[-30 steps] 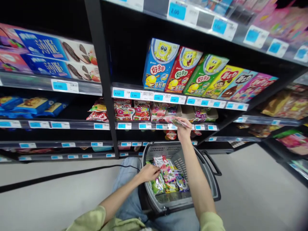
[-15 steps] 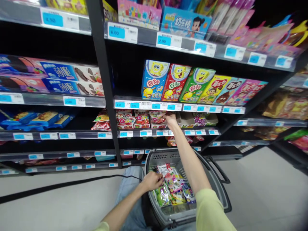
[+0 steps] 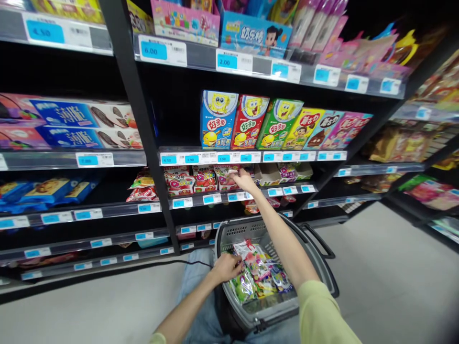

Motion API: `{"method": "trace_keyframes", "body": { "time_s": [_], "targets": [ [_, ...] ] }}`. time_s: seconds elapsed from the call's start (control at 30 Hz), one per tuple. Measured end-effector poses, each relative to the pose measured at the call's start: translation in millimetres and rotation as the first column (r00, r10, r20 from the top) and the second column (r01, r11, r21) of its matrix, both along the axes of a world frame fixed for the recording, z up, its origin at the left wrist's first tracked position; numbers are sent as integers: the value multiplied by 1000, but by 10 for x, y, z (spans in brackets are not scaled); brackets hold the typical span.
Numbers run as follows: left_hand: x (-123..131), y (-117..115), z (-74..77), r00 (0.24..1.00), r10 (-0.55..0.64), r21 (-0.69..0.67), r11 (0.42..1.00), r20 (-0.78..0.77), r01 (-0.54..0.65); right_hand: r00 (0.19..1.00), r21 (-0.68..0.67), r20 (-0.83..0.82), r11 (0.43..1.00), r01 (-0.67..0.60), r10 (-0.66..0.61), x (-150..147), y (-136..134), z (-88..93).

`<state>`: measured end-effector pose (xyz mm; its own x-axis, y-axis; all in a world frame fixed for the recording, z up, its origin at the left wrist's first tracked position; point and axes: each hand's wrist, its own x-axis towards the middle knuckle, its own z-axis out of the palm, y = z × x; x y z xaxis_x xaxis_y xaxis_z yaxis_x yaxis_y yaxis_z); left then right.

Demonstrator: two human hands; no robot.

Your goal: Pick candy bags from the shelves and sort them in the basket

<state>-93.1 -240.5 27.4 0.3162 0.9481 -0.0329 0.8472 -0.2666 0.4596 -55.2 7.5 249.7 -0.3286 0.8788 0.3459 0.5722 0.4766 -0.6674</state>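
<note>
My right hand (image 3: 245,181) reaches to a low shelf, its fingers apart at the front of a pink-and-white gummy candy packet (image 3: 224,177). That packet stands in a display box beside similar red-and-white candy packets (image 3: 204,179). Over the left side of a grey shopping basket (image 3: 247,319), my left hand (image 3: 228,267) has its fingers curled close to a green candy packet (image 3: 244,288). What those fingers grip, if anything, is hidden. Pink-and-white candy bags (image 3: 255,262) and other colourful packets lie inside the basket.
Above the candy shelf stand several cartoon-printed boxes (image 3: 219,119). A half-visible open carton (image 3: 269,175) sits right of my hand. The basket's black handle (image 3: 319,241) sticks out to the right. A black cord (image 3: 107,272) crosses at left. A dark upright (image 3: 138,95) divides the shelves.
My right hand has loosened from the pink-and-white packet, with its fingers now spread in front of it. The view has shifted slightly to the right. My left hand stays over the basket.
</note>
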Motion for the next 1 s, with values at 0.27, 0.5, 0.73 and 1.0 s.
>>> {"method": "trace_keyframes", "body": {
  "time_s": [0.27, 0.5, 0.73, 1.0],
  "targets": [
    [4, -3, -20, 1000, -6, -1, 1000, -21, 6, 990, 162, 98, 983, 85, -102, -134, 74, 80],
    [10, -8, 15, 1000, -14, -5, 1000, -25, 14, 963, 412, 270, 905, -107, -10, -65, -255, 103],
    [26, -5, 87, 998, -26, -9, 1000, -53, 26, 883, 355, 437, 868, -346, 173, 47, -284, -67],
    [50, 39, 116, 997, -53, -63, 997, -55, 50, 948, 475, 251, 829, -296, 194, 795, -551, -530]
  ]
}}
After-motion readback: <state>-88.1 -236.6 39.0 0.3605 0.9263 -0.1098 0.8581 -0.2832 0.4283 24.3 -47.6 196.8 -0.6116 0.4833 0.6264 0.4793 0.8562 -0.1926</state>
